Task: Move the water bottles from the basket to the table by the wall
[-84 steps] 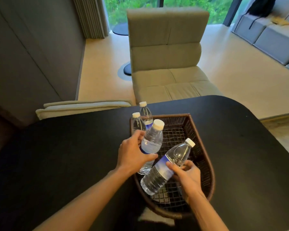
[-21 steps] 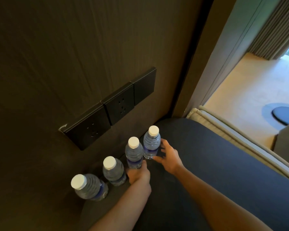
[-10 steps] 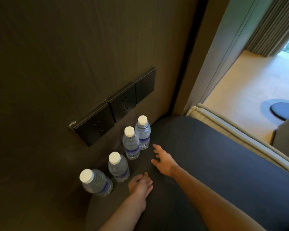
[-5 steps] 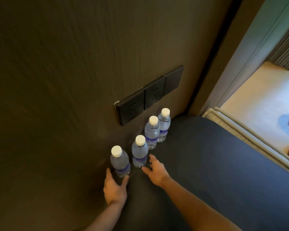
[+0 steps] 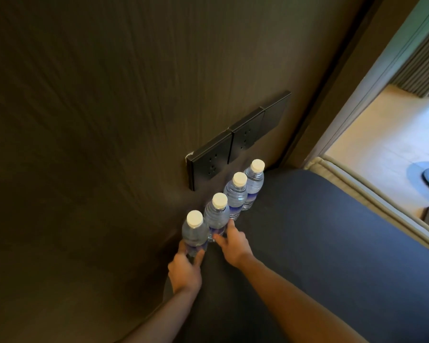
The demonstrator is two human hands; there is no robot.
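The left hand (image 5: 185,271) has its fingers (image 5: 198,259) around the base of the nearest bottle (image 5: 195,235). The right hand (image 5: 232,243) seems to touch bottle 2 (image 5: 217,220), fingers spread. All 4 stand upright in a row on the dark surface (image 5: 307,231) by the wall (image 5: 109,107). Final lining-up, I judge; next, let go gently.

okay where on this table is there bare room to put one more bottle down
The dark table is bare from the bottle row across to its edge by the cream cushion. It is crowded along the wall: four water bottles stand nearly touching under the outlets, with the left hand and right hand there.
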